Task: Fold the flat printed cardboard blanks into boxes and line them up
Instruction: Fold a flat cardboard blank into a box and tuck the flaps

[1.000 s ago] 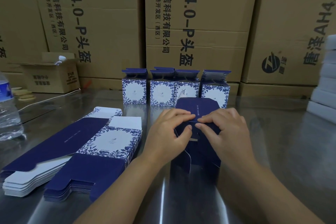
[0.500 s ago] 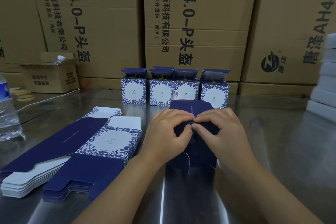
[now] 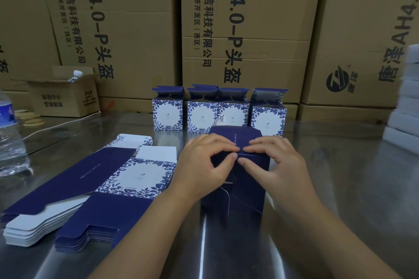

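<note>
One navy box [image 3: 249, 190] stands upright at the near middle of the steel desk [image 3: 340, 188], matte dark-blue card with a thin line of pale print on its top flap and a loose curved tab hanging at its front; two hands work on it; the left hand [image 3: 201, 165] and the right hand [image 3: 276, 165] both have their fingers curled down and pinching the top flap, fingertips meeting at its centre crease. Behind the navy box stand four folded boxes [image 3: 201, 118] in a row, square, white-faced with blue leaf borders, their top flaps open. Left of the navy box lie two stacks of flat blanks [image 3: 138, 174], smooth card, one showing a plain navy panel with white tabs, the other a floral panel. Far left of it stands one clear, crinkled plastic water bottle [image 3: 11, 140]. Behind everything rise brown corrugated cartons [image 3: 249, 29] with black print.
</note>
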Demonstrator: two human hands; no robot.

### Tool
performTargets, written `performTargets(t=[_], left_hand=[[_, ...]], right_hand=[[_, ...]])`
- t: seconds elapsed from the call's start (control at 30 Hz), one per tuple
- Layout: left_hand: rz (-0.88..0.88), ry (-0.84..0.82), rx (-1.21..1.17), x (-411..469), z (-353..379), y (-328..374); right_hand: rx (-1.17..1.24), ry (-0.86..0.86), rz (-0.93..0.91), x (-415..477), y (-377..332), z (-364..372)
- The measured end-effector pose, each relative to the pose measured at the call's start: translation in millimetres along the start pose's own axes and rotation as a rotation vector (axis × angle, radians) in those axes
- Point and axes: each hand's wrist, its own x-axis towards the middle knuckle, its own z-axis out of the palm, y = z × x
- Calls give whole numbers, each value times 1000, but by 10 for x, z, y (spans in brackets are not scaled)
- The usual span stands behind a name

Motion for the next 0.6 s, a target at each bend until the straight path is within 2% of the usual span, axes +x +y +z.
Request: performTargets(t=[0.37, 0.6], left_hand=[[-71, 20, -43, 26, -26, -58], [-73, 33, -50, 14, -11, -46]], right_hand=[[45, -44, 96, -1, 38, -14], [26, -17, 55, 11, 79, -4]])
